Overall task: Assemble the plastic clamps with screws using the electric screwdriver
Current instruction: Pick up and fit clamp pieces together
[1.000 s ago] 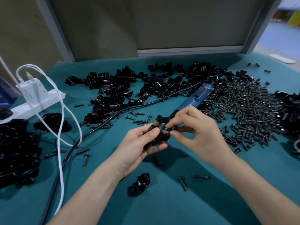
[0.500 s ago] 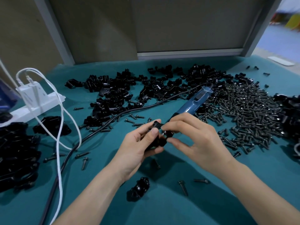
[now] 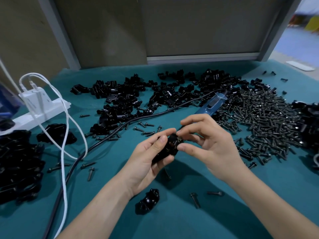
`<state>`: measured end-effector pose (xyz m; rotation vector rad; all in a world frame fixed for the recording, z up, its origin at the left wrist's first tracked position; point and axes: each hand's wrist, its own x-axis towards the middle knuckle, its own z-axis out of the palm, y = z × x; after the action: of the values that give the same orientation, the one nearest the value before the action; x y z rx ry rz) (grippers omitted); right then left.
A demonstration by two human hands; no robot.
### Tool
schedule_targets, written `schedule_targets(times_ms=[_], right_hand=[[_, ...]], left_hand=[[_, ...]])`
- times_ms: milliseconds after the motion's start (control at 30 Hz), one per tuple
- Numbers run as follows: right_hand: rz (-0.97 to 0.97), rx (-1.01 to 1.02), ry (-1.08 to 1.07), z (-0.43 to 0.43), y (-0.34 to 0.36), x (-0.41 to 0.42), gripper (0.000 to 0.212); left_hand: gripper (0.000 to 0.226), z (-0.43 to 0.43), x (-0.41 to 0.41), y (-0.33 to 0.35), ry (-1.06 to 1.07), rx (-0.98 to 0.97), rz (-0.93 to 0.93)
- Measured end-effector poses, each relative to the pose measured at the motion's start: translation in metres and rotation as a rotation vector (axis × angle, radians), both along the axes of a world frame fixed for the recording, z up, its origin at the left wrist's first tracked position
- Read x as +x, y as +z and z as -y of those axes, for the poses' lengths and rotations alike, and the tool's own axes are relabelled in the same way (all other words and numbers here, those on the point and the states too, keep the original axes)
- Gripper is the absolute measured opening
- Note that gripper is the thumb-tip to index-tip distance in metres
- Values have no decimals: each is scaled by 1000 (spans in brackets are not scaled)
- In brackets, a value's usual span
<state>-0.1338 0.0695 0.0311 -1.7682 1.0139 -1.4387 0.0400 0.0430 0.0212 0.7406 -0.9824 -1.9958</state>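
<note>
Your left hand [image 3: 146, 159] grips a black plastic clamp [image 3: 168, 149] above the teal table [image 3: 172, 223], fingers curled round its lower half. Your right hand [image 3: 212, 144] pinches the clamp's upper end between thumb and forefinger; whether a screw sits there is too small to tell. The blue electric screwdriver [image 3: 212, 104] lies just behind your hands, beside the screw pile [image 3: 264, 125].

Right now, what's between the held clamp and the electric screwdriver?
Fingers of the right hand, hiding the tip of the electric screwdriver beyond the clamp; head view.
</note>
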Motion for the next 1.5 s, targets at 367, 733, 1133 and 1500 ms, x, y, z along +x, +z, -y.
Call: schedule_targets(times_ms=[367,733,1133,1500], right_hand=[[-173,7,-24,-1,5,-2,22],[-146,33,87,-1,7,-6,21],[-387,19,-53,-4,5,-4,24],[-412,649,-681,44,27,-53,31]], left_hand=[[31,0,1,0,7,-23,-10],[31,2,4,1,-89,34,-36],[21,4,6,-2,-99,20,-24],[22,16,15,-9,10,-16,108]])
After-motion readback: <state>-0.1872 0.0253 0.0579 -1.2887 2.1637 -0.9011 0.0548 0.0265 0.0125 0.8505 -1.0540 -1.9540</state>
